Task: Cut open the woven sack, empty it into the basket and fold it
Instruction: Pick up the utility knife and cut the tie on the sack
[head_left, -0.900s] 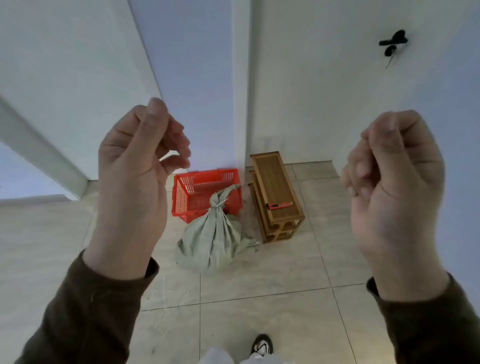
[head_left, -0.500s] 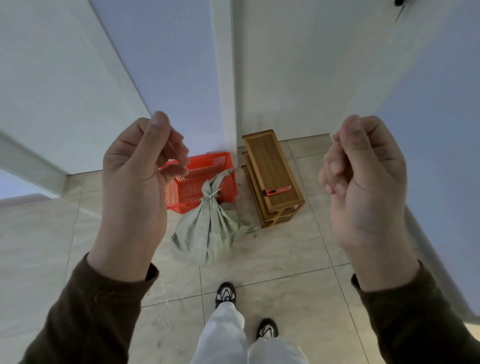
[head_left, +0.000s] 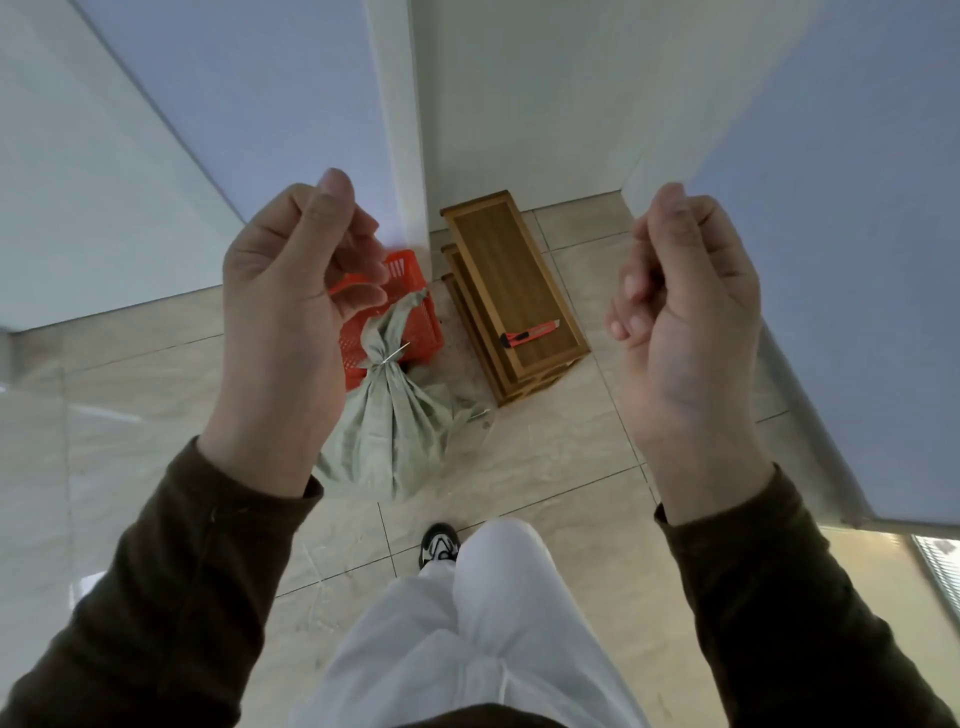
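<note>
A grey-green woven sack (head_left: 395, 426), tied shut at its neck with a pale tie, sits on the tiled floor ahead of me. Just behind it stands a red plastic basket (head_left: 415, 322), partly hidden by my left hand. An orange utility knife (head_left: 530, 333) lies on top of a low wooden stand (head_left: 511, 291) to the right of the sack. My left hand (head_left: 296, 312) and my right hand (head_left: 685, 312) are raised in front of me, fingers curled closed, holding nothing, well above the sack.
White walls and a corner post close in behind the basket and stand. A blue-grey panel runs along the right side. My white trouser legs and one shoe (head_left: 439, 545) show on the beige tiles just short of the sack.
The view has tilted down and moved closer; sack, basket and stand appear nearer, and my legs have stepped into view. Both hands stay raised and curled.
</note>
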